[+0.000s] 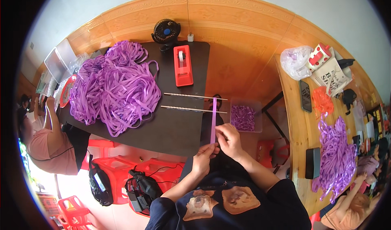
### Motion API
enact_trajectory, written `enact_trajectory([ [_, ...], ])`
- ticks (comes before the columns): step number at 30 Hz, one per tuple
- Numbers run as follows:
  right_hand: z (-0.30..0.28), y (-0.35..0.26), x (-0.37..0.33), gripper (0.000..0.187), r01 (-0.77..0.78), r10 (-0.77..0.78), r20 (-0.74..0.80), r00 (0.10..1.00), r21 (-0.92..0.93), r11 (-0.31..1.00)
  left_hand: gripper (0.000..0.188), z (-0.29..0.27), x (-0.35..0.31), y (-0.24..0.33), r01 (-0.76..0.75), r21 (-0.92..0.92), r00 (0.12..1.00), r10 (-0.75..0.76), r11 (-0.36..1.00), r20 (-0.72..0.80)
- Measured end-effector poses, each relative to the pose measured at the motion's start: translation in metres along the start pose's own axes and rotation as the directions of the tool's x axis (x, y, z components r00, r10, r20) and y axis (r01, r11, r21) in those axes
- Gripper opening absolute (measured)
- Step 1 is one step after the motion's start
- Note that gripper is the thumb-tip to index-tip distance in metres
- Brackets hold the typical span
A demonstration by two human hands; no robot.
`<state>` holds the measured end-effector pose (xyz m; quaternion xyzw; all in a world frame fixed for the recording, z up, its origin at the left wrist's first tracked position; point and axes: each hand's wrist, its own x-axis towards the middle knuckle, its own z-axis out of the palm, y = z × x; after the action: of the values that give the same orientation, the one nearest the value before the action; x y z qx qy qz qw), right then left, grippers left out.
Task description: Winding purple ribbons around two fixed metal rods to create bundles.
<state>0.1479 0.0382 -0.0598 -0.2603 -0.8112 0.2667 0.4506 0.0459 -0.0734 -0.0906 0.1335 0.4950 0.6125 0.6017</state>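
A narrow purple ribbon strip (214,122) is stretching between the person's hands and two twisted, pale sticks, its long axis running nearly straight away from the body and lying roughly crosswise to them. The upper stick (187,95) and the lower stick (183,109) are lying side by side, apart, on the black table (173,138), their right-hand ends jutting beyond its edge; the strip is crossing both near those ends, its far end reaching the upper one, though whether it is wrapping round is too small to tell. The strip's near end is sitting at the fingertips of the left hand (203,158), whose thumb and fingers are pinching it. The right hand (229,141) is resting just to the right of the strip, a little farther forward and so nearer the sticks; its fingers are curling inward, and whether they are gripping the ribbon or merely brushing it cannot be told. Both forearms are angling inward from the lower edge, elbows apart, the hands nearly meeting in front of the chest. A tangled purple ribbon heap (118,87) is spreading over the table to the left, and a red tape dispenser (183,73) is standing beyond the sticks.
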Motion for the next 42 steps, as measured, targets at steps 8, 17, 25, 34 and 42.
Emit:
enact_trajectory([
  [8, 0.014, -0.004, -0.021, 0.027, -0.589, 0.567, 0.281, 0.775, 0.648, 0.484, 0.024, -0.012, 0.001, 0.000, 0.085, -0.009, 0.996, -0.084, 0.996, 0.037],
  [17, 0.019, -0.010, -0.029, 0.039, -0.627, 0.635, 0.340, 0.694, 0.719, 0.300, 0.020, -0.018, 0.000, 0.001, 0.142, -0.054, 0.987, -0.138, 0.988, 0.078],
  [25, 0.020, -0.005, -0.042, 0.038, -0.670, 0.619, 0.414, 0.668, 0.696, 0.259, 0.019, -0.031, -0.004, 0.006, 0.238, 0.093, 0.962, -0.247, 0.967, 0.115],
  [34, 0.016, -0.008, -0.046, 0.028, -0.725, 0.637, 0.518, 0.571, 0.682, 0.096, 0.022, -0.005, -0.007, 0.028, -0.073, 0.052, 0.997, 0.072, 0.996, 0.025],
  [42, 0.014, -0.006, -0.052, 0.024, -0.686, 0.647, 0.473, 0.598, 0.720, 0.107, 0.015, -0.013, 0.008, 0.008, -0.154, 0.041, 0.988, 0.153, 0.987, 0.030],
])
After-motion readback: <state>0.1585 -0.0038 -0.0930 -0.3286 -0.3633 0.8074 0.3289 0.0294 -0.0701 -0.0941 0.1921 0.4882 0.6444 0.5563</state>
